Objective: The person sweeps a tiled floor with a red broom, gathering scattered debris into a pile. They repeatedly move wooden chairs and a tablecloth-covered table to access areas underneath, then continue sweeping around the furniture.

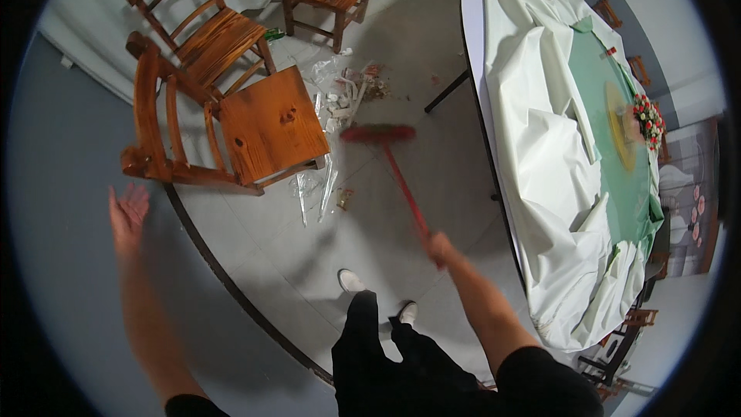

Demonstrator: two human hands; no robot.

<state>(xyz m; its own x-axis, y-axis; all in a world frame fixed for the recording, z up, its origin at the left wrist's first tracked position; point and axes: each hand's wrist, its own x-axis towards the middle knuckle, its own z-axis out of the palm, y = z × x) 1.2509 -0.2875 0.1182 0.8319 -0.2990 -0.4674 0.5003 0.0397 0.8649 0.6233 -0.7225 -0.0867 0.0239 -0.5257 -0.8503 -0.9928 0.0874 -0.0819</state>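
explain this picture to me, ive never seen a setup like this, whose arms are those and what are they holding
There is no machine here: the arms belong to a person wearing a camera on their head, looking down. The wide lens bends straight edges, and the person's own shoes show below.

The right hand grips the handle of a red broom, its head down near the litter. The left hand is open and empty, near a wooden chair.

On the grey floor lies litter, including clear plastic and white scraps. To the right stands a big table with a rumpled white cloth and red and white flowers.
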